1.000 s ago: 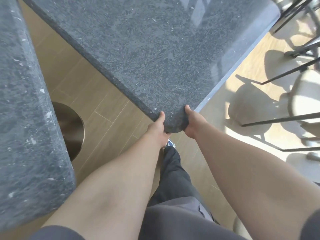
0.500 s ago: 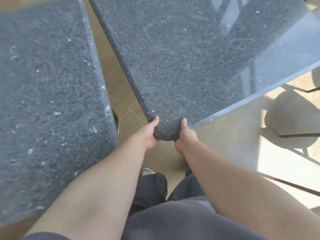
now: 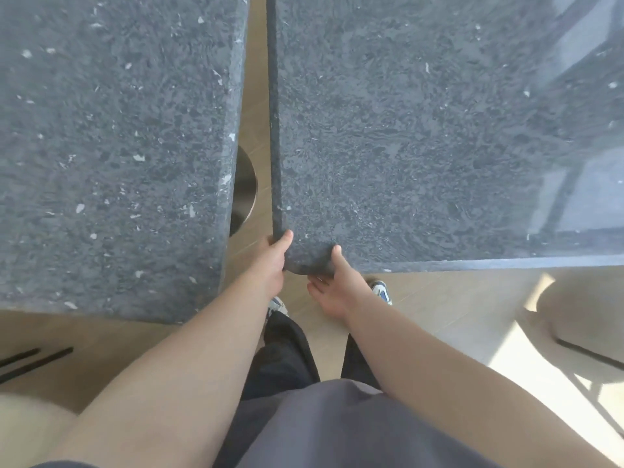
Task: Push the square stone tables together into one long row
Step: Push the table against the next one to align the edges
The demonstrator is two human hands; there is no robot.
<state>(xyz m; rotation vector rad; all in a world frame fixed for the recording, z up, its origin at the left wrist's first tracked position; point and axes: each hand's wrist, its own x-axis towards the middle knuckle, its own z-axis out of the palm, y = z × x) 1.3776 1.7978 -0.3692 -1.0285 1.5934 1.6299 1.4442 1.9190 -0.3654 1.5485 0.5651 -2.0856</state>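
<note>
Two square dark grey stone tables stand side by side. The right table [image 3: 422, 130] has its near left corner in both my hands. My left hand [image 3: 271, 260] grips that corner from the left, thumb on top and fingers under the edge. My right hand [image 3: 332, 287] holds the corner's front edge, thumb on the top and fingers beneath. The left table [image 3: 111, 146] is parallel to it, apart by a narrow gap [image 3: 256, 96] through which the wooden floor shows.
A round metal table base [image 3: 245, 187] shows in the gap. Pale chair seats sit at the far right [image 3: 580, 309] and at the bottom left [image 3: 30, 423], with black metal chair legs [image 3: 33, 361] near the left one. My legs and shoes are below the corner.
The right table has swung round and come closer to the left table; its left edge now runs parallel to the other's edge with only a narrow gap. Both hands stayed on the corner.
</note>
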